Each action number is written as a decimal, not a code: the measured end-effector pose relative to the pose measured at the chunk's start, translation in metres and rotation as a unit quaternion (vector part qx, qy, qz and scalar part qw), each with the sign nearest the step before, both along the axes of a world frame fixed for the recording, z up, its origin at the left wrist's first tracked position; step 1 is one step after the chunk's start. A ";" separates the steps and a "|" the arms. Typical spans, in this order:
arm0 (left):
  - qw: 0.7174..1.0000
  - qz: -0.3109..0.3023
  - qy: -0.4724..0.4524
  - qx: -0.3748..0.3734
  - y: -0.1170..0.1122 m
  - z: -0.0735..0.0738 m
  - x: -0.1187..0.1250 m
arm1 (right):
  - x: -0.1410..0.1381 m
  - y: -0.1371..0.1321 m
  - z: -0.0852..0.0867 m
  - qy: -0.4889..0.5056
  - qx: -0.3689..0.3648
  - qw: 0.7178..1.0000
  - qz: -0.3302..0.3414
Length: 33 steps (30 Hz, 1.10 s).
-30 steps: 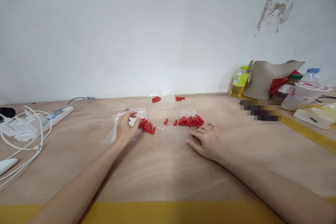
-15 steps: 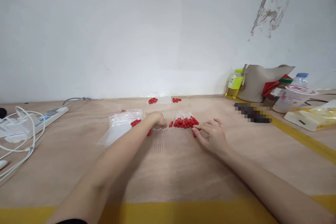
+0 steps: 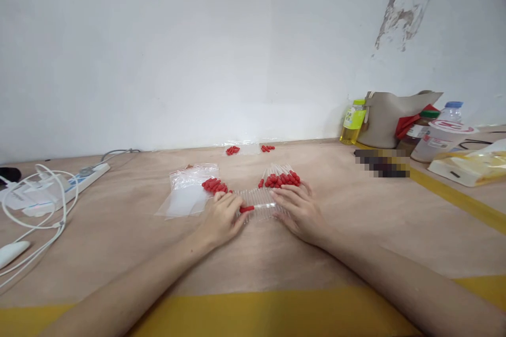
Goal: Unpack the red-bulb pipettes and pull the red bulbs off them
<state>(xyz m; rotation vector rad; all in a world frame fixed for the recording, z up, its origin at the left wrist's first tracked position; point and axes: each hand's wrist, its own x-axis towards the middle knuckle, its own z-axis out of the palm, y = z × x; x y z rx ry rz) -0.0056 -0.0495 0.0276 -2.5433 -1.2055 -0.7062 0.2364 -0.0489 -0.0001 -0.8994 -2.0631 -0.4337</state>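
Note:
My left hand (image 3: 224, 217) pinches a red rubber bulb (image 3: 247, 209) between thumb and fingers. From the bulb a clear thin tube (image 3: 264, 206) runs sideways to my right hand (image 3: 301, 214), whose thumb and fingers close around its other end. Under and behind this tube lies a row of clear glass tubes (image 3: 256, 196), side by side. Just beyond my right fingers is a fanned bunch of red-bulbed droppers (image 3: 281, 179), bulbs toward me. A pile of loose red bulbs (image 3: 215, 186) rests beyond my left hand.
Clear plastic bags (image 3: 185, 197) lie at the left. Against the wall are more red bulbs (image 3: 233, 150) on plastic. A power strip (image 3: 85, 181) with white cables is far left. At right stand a yellow bottle (image 3: 353, 122), a grey bag (image 3: 383, 118) and a lidded cup (image 3: 440, 142).
My left hand has come back toward me from beyond the tube row and now grips a bulb. My right hand has moved from the dropper bunch to the tube's end.

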 end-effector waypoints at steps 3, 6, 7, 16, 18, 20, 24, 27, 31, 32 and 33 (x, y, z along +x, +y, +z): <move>0.998 -0.050 -0.033 0.023 -0.009 -0.017 0.004 | -0.011 -0.007 -0.002 -0.026 0.019 0.999 0.023; 0.994 -0.072 -0.077 0.027 -0.008 -0.025 0.008 | -0.015 -0.007 -0.005 -0.031 0.019 0.999 0.035; 0.993 -0.076 -0.087 0.025 -0.007 -0.026 0.009 | -0.016 -0.006 -0.006 -0.034 0.014 0.999 0.037; 0.990 -0.117 -0.069 0.033 -0.003 -0.024 0.008 | -0.018 -0.003 -0.007 -0.042 -0.002 0.997 0.064; 0.988 -0.136 -0.062 0.046 -0.005 -0.023 0.010 | -0.017 -0.006 -0.005 -0.046 -0.002 0.996 0.073; 0.983 -0.159 -0.052 0.072 -0.007 -0.023 0.011 | -0.016 -0.008 -0.004 -0.052 0.004 0.995 0.079; 0.976 -0.176 -0.029 0.120 -0.008 -0.021 0.000 | -0.007 -0.008 -0.005 -0.059 0.013 0.994 0.089; 0.978 -0.147 -0.056 0.139 -0.001 -0.012 -0.024 | 0.006 -0.002 -0.002 -0.011 0.009 0.998 0.053; 0.967 -0.002 -0.215 0.136 0.014 0.006 -0.056 | 0.012 0.007 0.003 0.072 -0.018 0.996 -0.048; 0.961 0.038 -0.243 0.125 0.017 0.009 -0.062 | 0.011 0.009 0.004 0.072 -0.029 0.995 -0.064; 0.957 0.074 -0.260 0.107 0.020 0.011 -0.066 | 0.010 0.010 0.004 0.068 -0.042 0.993 -0.081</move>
